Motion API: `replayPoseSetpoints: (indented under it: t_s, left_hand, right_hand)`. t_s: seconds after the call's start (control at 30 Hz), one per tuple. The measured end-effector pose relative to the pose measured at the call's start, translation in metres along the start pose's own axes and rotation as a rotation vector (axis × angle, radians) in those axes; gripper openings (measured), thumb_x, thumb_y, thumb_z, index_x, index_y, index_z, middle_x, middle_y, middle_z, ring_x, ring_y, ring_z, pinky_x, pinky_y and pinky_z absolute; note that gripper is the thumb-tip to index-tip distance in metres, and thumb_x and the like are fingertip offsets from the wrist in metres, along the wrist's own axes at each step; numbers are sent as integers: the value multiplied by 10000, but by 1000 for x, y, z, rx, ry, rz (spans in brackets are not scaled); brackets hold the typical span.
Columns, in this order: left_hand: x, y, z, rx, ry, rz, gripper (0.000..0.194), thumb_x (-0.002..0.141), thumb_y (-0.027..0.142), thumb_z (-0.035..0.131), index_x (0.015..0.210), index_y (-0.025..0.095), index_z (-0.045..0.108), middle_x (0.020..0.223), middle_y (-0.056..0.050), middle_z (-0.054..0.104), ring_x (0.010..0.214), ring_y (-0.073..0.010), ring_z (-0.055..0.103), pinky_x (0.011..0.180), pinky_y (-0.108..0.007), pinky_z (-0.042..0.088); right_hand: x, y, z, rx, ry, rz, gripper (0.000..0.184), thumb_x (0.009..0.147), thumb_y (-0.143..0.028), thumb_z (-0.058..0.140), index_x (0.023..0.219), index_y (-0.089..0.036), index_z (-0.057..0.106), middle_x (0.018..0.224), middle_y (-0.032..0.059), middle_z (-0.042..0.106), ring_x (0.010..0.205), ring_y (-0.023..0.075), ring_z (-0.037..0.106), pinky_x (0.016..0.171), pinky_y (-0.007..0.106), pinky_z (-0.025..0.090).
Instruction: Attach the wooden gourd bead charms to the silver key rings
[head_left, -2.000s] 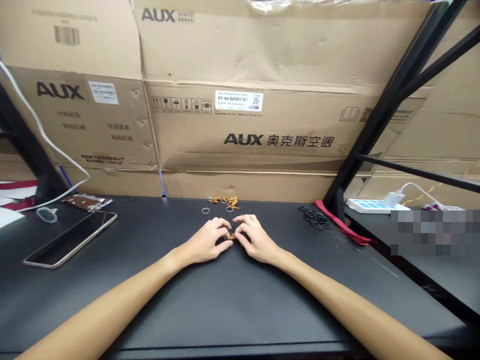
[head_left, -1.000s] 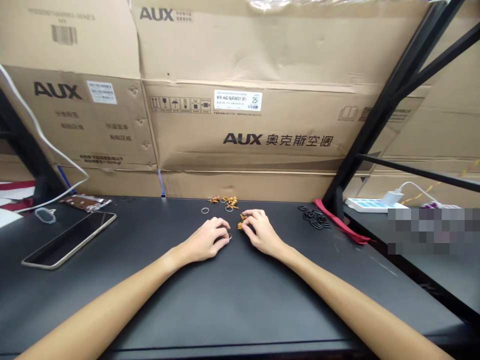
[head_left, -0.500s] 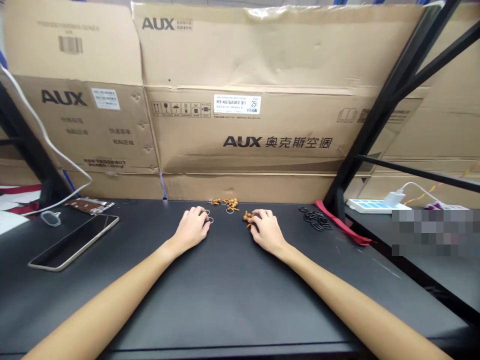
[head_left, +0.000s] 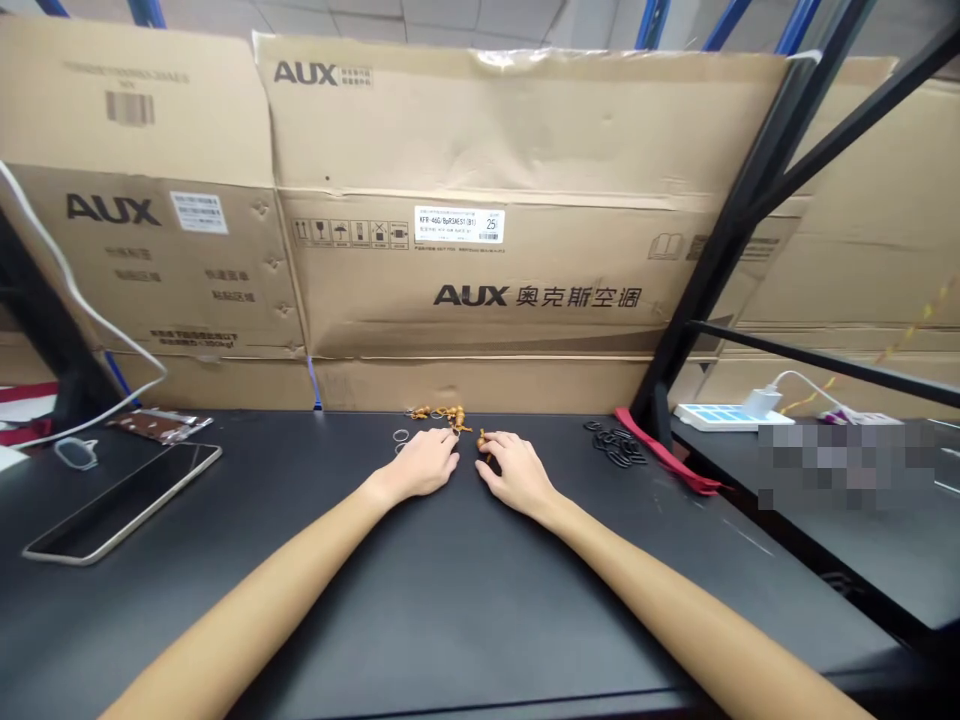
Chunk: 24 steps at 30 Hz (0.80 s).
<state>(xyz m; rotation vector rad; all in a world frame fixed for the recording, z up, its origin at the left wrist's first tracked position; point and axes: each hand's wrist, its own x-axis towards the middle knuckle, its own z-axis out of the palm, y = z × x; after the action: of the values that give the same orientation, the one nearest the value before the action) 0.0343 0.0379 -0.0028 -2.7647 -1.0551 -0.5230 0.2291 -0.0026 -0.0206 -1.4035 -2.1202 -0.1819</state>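
My left hand (head_left: 424,463) has its fingers bent over a thin metal key ring (head_left: 456,432) at the front of a small pile of orange-brown beaded pendants (head_left: 459,414). The ring shows at its fingertips. Two loose key rings (head_left: 401,436) lie at the back of that hand, one partly covered by it. To the right, my right hand (head_left: 517,470) is closed on a beaded pendant (head_left: 481,441), mostly hidden by the fingers. Both hands rest low over the black table (head_left: 450,600), a short gap between them.
Black oval links (head_left: 619,446) lie in a heap at the right, beside a red strap (head_left: 667,455). A phone (head_left: 124,503), glasses (head_left: 75,452) and a brown packet (head_left: 161,425) are at the left. Cardboard (head_left: 450,330) stands along the back, and a power strip (head_left: 720,416) sits far right.
My left hand took a ring away from the pendant, left it by the other loose ring, then moved right to the pile. My right hand keeps its pendant. The view has tipped upward.
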Motion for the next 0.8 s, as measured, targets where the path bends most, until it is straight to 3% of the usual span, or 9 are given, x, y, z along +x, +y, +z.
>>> replayPoseSetpoints:
  t_s: [0.2,0.33,0.5,0.8]
  left_hand:
    - [-41,10,-21,-197,12,78,234,934,194,421,1099,177,586,1092,-90,623,967,-200,628,901,-332,485]
    - [-63,15,-33,-320,12,103,222,932,183,431,1058,207,612,1090,-59,637,981,-182,628,914,-305,483]
    - [-64,17,-36,-391,-2,127,203,927,194,448,1005,205,636,991,-46,657,897,-169,638,854,-284,490]
    - [-64,20,-34,-404,26,94,124,908,266,524,908,197,627,1022,-53,602,906,-176,597,852,-303,485]
  right_hand:
    - [-2,-5,-5,34,40,-103,303,841,-186,553,1139,-199,608,1298,121,553,1243,270,446,1002,472,395]
    - [-6,-18,-13,103,-47,-274,356,867,-222,546,1217,-270,585,1393,82,477,1324,290,352,1028,517,368]
    - [-9,-25,-15,128,-110,-315,163,902,-226,511,972,-220,657,1318,87,532,1289,278,381,1042,506,357]
    - [-10,-33,-17,306,-113,-283,140,922,-201,466,830,-196,570,1161,112,561,1135,236,468,981,469,389]
